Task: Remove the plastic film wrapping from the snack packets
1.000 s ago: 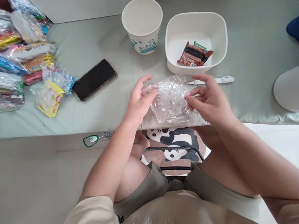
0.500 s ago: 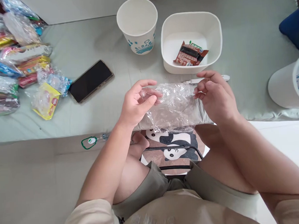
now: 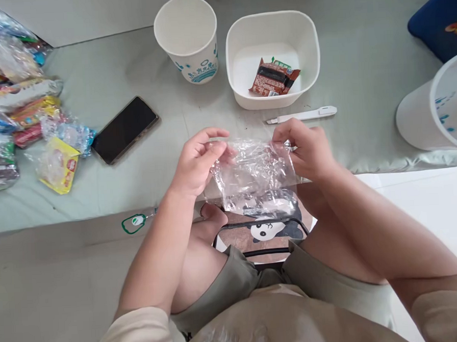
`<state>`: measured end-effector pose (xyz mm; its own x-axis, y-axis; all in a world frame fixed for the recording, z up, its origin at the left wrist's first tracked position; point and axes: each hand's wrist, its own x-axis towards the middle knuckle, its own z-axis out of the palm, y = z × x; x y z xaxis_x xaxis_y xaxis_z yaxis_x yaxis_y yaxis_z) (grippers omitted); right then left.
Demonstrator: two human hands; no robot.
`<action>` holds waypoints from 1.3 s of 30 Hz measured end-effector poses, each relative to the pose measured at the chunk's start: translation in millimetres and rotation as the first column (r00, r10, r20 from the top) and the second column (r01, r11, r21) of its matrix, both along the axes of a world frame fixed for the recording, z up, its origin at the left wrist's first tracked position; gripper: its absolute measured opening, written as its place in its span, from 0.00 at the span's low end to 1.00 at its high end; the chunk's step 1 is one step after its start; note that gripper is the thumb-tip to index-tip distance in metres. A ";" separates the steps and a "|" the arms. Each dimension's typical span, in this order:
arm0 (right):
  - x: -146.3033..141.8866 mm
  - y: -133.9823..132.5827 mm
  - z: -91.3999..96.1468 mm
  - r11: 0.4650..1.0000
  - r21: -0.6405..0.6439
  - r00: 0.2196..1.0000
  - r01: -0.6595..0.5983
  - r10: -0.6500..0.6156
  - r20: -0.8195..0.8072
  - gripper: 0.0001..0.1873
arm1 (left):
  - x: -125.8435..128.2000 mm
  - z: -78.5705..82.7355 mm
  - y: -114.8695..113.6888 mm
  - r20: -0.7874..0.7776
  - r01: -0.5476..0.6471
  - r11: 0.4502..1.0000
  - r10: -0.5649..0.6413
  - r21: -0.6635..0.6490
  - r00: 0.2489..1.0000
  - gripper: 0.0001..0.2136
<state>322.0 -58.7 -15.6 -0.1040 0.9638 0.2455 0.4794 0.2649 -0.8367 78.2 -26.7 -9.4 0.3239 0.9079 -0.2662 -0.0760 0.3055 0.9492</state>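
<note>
A crinkled clear plastic bag (image 3: pixel 251 175) hangs between my two hands at the front edge of the bench, its lower part over the edge. My left hand (image 3: pixel 201 159) pinches its upper left corner between thumb and fingers. At the upper right corner, my right hand (image 3: pixel 304 149) is closed on the plastic, fingertips curled inward. Just beyond my right hand lies a white utility knife (image 3: pixel 302 115). Behind the knife stands a white square tub (image 3: pixel 235 81) with brown snack packets (image 3: pixel 271 79) inside.
A white paper cup (image 3: pixel 187 40) stands left of the tub, and a black phone (image 3: pixel 125 129) lies further left. Packaged snacks (image 3: pixel 22 110) are heaped at the far left. On the right are another white cup (image 3: pixel 417 120) and a dark blue object (image 3: pixel 441 22).
My right hand has moved left and closed on the bag's right corner, uncovering the knife. The bag is now stretched between both hands and hangs lower. The camera view has shifted slightly.
</note>
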 end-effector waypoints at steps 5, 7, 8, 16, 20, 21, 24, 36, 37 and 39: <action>1.3 -1.1 0.4 0.981 0.015 0.980 0.195 -0.195 0.033 0.02 | -4.4 -14.0 3.5 -0.094 -0.122 0.990 0.128 0.067 0.987 0.17; 0.2 -2.3 -0.7 0.974 -0.012 0.974 0.225 -0.225 0.005 0.05 | -6.0 -19.5 3.8 -0.077 -0.153 0.984 0.161 0.095 0.984 0.24; -1.1 -2.8 -1.6 0.973 -0.020 0.973 0.229 -0.229 -0.023 0.06 | -6.0 -20.8 3.4 -0.050 -0.172 0.981 0.176 0.086 0.983 0.28; -10.9 -0.7 -10.9 0.966 0.123 0.947 0.229 -0.193 -0.256 0.15 | 3.0 6.9 -7.5 0.213 0.022 0.927 0.063 -0.373 0.975 0.16; -8.0 1.1 -5.7 0.973 -0.233 0.827 0.011 -0.140 -0.544 0.25 | 2.8 14.1 -7.5 0.219 -0.040 0.929 0.129 -0.368 0.967 0.09; -8.1 0.5 -2.1 0.938 -0.336 0.761 -0.089 -0.153 -0.630 0.28 | 2.7 14.2 -6.6 0.213 -0.074 0.929 0.160 -0.362 0.964 0.08; -12.5 -4.1 10.1 0.803 -0.523 0.653 -0.286 -0.236 -0.719 0.38 | 4.0 13.2 -4.1 0.169 -0.140 0.932 0.205 -0.334 0.964 0.10; -20.9 -8.4 13.4 0.853 -0.518 0.756 -0.057 -0.302 -0.581 0.14 | 5.5 3.7 -7.9 0.106 -0.002 0.958 0.033 -0.286 0.994 0.18; -19.8 -7.8 13.7 0.824 -0.559 0.760 -0.092 -0.304 -0.574 0.15 | 6.6 3.0 -8.1 0.077 -0.020 0.965 0.041 -0.260 0.996 0.16; -17.4 -6.8 14.6 0.765 -0.627 0.791 -0.149 -0.288 -0.539 0.16 | 9.1 1.8 -7.9 0.035 -0.066 0.977 0.075 -0.203 0.997 0.12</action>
<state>304.6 -65.5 -1.0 -0.0803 0.9086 -0.4099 -0.1560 -0.4176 -0.8951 87.3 -34.6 -7.6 0.2756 0.8580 -0.4334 -0.1427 0.4824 0.8642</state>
